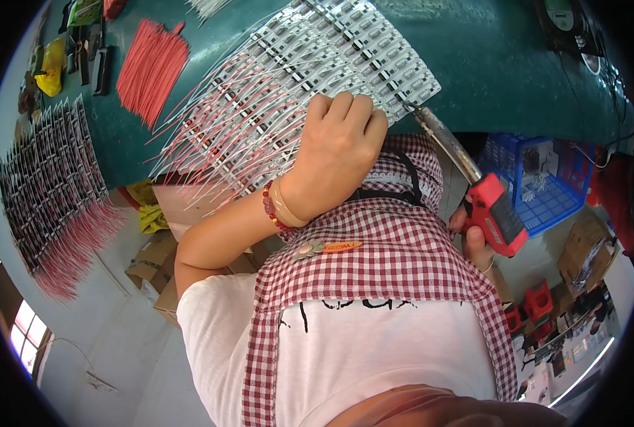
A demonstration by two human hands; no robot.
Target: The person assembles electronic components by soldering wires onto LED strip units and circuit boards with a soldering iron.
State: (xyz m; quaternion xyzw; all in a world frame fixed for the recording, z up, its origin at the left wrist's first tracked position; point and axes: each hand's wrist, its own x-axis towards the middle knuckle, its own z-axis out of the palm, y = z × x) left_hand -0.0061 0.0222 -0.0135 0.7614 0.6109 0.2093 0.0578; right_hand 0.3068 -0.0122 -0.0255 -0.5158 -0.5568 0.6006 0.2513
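My right hand (pixel 476 242) grips the red and black handle of a soldering gun (pixel 498 217), whose long metal barrel slants up and left. Its tip meets the right edge of a grey tray (pixel 431 87) that carries rows of small metal-and-black parts. Over the middle of that tray my left hand (pixel 338 139) is closed, knuckles up, fingertips pinched out of sight beneath it; what they hold is hidden. Thin red and white wires (pixel 224 135) fan out from the rows to the left of this hand. The rows nearest the tip bear no wires.
A bundle of red wires (pixel 153 70) lies on the green table (pixel 488 43) beyond the tray. At the left edge hangs a stack of wired parts (pixel 50 192). Below the table, at the right, stands a blue plastic crate (pixel 555 210). A round-dialled device (pixel 562 18) with cables occupies the far right.
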